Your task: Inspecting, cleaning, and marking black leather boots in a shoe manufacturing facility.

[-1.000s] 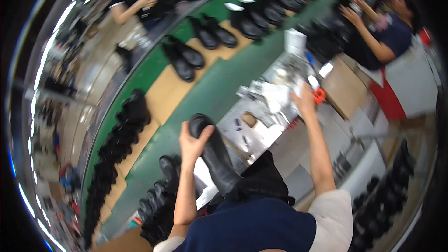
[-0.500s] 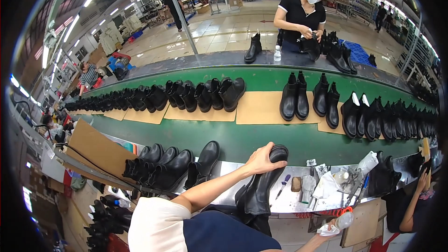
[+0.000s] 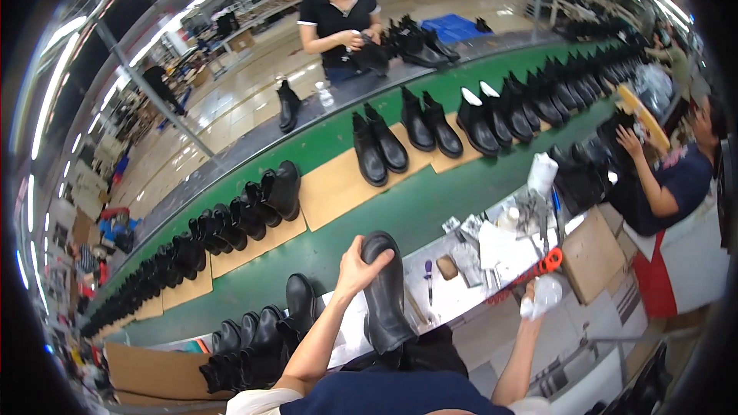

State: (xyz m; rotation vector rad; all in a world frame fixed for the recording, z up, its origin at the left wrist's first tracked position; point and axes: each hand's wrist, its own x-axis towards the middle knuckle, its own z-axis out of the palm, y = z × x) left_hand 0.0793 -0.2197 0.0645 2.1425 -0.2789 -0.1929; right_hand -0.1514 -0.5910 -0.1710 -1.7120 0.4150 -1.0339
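My left hand (image 3: 357,269) grips a black leather ankle boot (image 3: 384,298) near its toe, thumb across the upper. The boot's shaft points down toward my lap, above the steel bench edge. Out to the right, below the bench, my right hand (image 3: 530,306) is closed around a clear plastic bottle (image 3: 547,292), with a bit of white cloth at the fingers. An orange ring-shaped piece (image 3: 549,260) shows just above the bottle; whether it belongs to it I cannot tell. Several black boots (image 3: 265,334) stand on the bench left of my left hand.
A green conveyor (image 3: 330,242) carries rows of boots on cardboard sheets (image 3: 338,192). On the steel bench (image 3: 442,315) lie a purple-handled tool (image 3: 429,280), a brown block (image 3: 447,267) and white cloths (image 3: 498,250). A masked co-worker (image 3: 338,23) handles a boot opposite; another person (image 3: 676,177) sits at right.
The view has swung right. My left hand still grips the boot, which stands more upright in the picture. My right hand with the bottle now shows farther up, with more forearm visible.
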